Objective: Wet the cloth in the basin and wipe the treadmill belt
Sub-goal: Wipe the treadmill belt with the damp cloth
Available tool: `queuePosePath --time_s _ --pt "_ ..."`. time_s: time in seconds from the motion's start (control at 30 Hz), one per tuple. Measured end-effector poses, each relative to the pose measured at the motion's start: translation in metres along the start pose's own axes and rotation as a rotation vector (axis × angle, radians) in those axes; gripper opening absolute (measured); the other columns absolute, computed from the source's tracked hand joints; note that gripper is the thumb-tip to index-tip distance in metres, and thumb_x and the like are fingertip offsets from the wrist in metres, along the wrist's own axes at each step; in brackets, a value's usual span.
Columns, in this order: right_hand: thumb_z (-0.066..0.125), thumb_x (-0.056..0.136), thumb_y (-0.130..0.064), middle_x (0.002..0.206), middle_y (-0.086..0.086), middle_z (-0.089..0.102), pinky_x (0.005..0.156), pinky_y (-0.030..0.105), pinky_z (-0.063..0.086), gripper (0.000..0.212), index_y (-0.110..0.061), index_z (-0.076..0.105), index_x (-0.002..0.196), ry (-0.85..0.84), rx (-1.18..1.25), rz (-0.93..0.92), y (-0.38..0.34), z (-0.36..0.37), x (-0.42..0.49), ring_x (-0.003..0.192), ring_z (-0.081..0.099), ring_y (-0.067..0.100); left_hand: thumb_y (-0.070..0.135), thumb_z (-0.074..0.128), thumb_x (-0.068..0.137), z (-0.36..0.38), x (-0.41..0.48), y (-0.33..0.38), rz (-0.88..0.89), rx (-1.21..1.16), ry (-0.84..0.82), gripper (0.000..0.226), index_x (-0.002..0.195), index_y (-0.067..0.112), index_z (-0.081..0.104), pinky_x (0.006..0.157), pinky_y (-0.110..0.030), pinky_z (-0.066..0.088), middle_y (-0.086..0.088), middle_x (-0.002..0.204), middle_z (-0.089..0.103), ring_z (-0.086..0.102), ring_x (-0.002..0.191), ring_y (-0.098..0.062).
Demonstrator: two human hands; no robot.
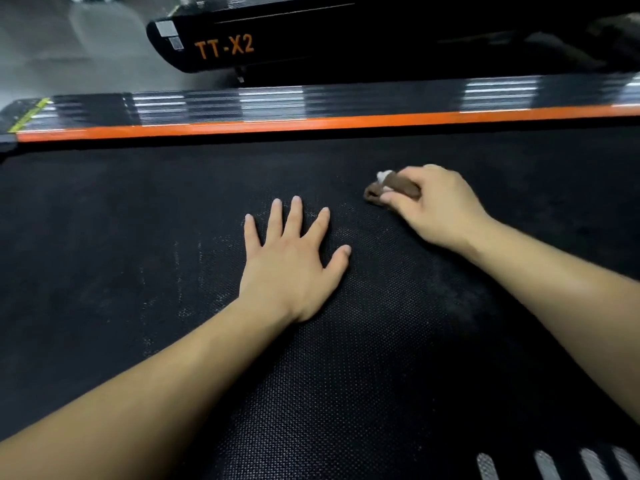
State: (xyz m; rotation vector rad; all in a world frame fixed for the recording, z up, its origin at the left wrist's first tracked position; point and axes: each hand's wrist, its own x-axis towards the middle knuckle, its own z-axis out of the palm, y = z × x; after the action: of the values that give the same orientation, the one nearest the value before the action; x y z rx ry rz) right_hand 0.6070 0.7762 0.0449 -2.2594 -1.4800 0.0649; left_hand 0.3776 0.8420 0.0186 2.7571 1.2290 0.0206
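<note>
The black textured treadmill belt (138, 209) fills most of the view. My right hand (436, 206) is closed around a bunched brown cloth (391, 188) with a bit of white at its top, and presses it onto the belt right of centre. My left hand (294, 258) lies flat on the belt with its fingers spread, a little left of the cloth and holding nothing. Faint pale streaks show on the belt left of my left hand. No basin is in view.
An orange strip (311, 124) and a ribbed side rail (277, 102) border the belt's far edge. Beyond stands a second black treadmill marked TT-X2 (225, 48) on a grey floor (69, 39). Ribbed grey bars (554, 465) sit at the near right corner.
</note>
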Motion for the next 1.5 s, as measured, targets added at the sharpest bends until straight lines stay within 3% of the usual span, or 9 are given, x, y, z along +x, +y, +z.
queuePosePath --time_s 0.1,0.23,0.43,0.6,0.83,1.03,1.23,1.4,1.5 --pt "0.059 0.089 -0.054 0.096 0.007 0.062 0.077 0.037 0.047 0.031 -0.029 0.069 0.105 0.063 -0.152 -0.001 0.009 -0.008 0.000 0.095 0.061 0.034 0.073 0.010 0.093 0.001 -0.001 0.000 0.004 -0.006 -0.001 0.074 0.159 0.040 0.006 0.120 -0.059 -0.007 -0.004 0.169 -0.003 -0.012 0.154 -0.025" --pt "0.056 0.090 -0.055 0.102 0.011 0.065 0.079 0.039 0.048 0.035 -0.026 0.067 0.106 0.180 -0.142 0.203 0.014 -0.010 0.013 0.100 0.061 0.038 0.073 0.010 0.093 0.000 -0.001 -0.001 0.002 -0.010 -0.006 0.074 0.159 0.040 0.006 0.121 -0.059 -0.007 -0.004 0.169 -0.003 -0.012 0.155 -0.025" --pt "0.059 0.087 -0.056 0.092 0.003 0.060 0.076 0.037 0.050 0.031 -0.032 0.068 0.103 0.008 -0.079 -0.080 -0.010 -0.001 -0.037 0.090 0.061 0.029 0.073 0.011 0.093 0.000 0.000 0.000 0.004 -0.009 0.007 0.074 0.159 0.039 0.008 0.121 -0.059 -0.006 -0.005 0.169 -0.002 -0.011 0.155 -0.026" --pt "0.057 0.089 -0.056 0.101 0.014 0.066 0.072 0.037 0.047 0.039 -0.023 0.068 0.106 0.227 -0.164 0.268 0.033 -0.017 -0.015 0.096 0.063 0.038 0.073 0.012 0.093 0.000 -0.001 -0.001 0.005 -0.022 0.000 0.074 0.159 0.039 0.009 0.121 -0.059 -0.007 -0.004 0.169 -0.001 -0.011 0.155 -0.025" --pt "0.060 0.087 -0.055 0.084 -0.005 0.053 0.069 0.032 0.043 0.028 -0.033 0.069 0.103 0.025 -0.018 -0.026 -0.014 -0.009 -0.086 0.081 0.056 0.019 0.073 0.013 0.093 -0.002 -0.001 0.000 0.000 -0.014 0.002 0.074 0.159 0.040 0.009 0.121 -0.058 -0.007 -0.004 0.169 -0.001 -0.010 0.155 -0.025" --pt "0.057 0.088 -0.055 0.094 0.008 0.065 0.066 0.032 0.040 0.037 -0.024 0.067 0.105 0.218 -0.136 0.266 0.028 -0.023 -0.061 0.092 0.063 0.035 0.072 0.015 0.094 -0.003 -0.004 0.000 -0.006 -0.016 -0.006 0.074 0.159 0.039 0.012 0.121 -0.058 -0.008 -0.005 0.169 0.001 -0.009 0.155 -0.026" --pt "0.058 0.089 -0.056 0.088 -0.004 0.051 0.074 0.030 0.039 0.032 -0.032 0.068 0.108 0.045 -0.031 -0.017 -0.028 -0.016 -0.144 0.086 0.055 0.021 0.068 0.018 0.096 -0.011 -0.007 0.005 -0.012 -0.006 -0.026 0.071 0.159 0.035 0.014 0.121 -0.061 -0.006 -0.007 0.169 0.003 -0.006 0.155 -0.030" --pt "0.056 0.091 -0.055 0.093 0.003 0.056 0.073 0.033 0.043 0.033 -0.026 0.067 0.103 0.165 -0.118 0.217 0.008 -0.027 -0.113 0.090 0.060 0.029 0.067 0.021 0.097 -0.019 -0.048 0.022 -0.007 -0.129 -0.141 0.070 0.159 0.034 0.016 0.121 -0.057 -0.008 -0.008 0.169 -0.002 -0.010 0.155 -0.028" --pt "0.057 0.090 -0.054 0.093 0.004 0.056 0.074 0.034 0.046 0.034 -0.026 0.067 0.105 0.182 -0.089 0.184 -0.011 -0.019 -0.133 0.088 0.059 0.028 0.067 0.018 0.096 -0.008 -0.077 0.028 0.058 -0.066 -0.113 0.073 0.160 0.033 0.007 0.121 -0.057 -0.011 -0.008 0.169 -0.008 -0.016 0.154 -0.027"
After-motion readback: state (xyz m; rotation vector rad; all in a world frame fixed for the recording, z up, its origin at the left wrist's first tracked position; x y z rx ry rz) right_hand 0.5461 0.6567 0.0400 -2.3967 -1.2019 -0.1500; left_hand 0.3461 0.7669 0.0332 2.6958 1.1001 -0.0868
